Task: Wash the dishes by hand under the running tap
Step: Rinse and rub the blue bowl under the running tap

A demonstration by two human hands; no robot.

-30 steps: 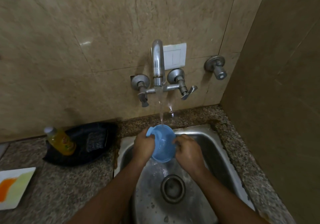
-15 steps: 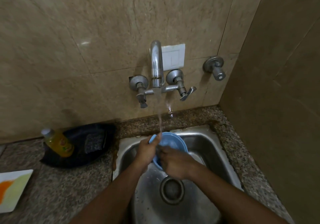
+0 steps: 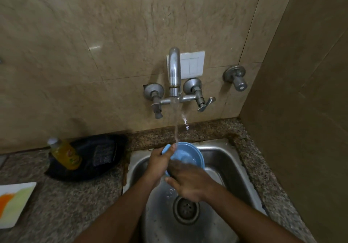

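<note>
Both forearms extended forward from the lower edge, bare, converging at the middle, left hand (image 3: pixel 160 160) curled with thumb raised on top, a bowl (image 3: pixel 190 155) gripped by it, right hand (image 3: pixel 188 180) laid across beside it, fingers pressed to the bowl, blurred

Speckled granite counter (image 3: pixel 79 201), black pan (image 3: pixel 98 160), white plate (image 3: pixel 13 205), steel sink (image 3: pixel 222 160)

You faced glossy beige marble wall tiles (image 3: pixel 116 35) meeting a darker brown side wall (image 3: pixel 310 92) at the right corner; a white plastic switch plate (image 3: pixel 192 64) sat on the tiles above a speckled granite counter (image 3: pixel 62 201), dimly lit
</note>
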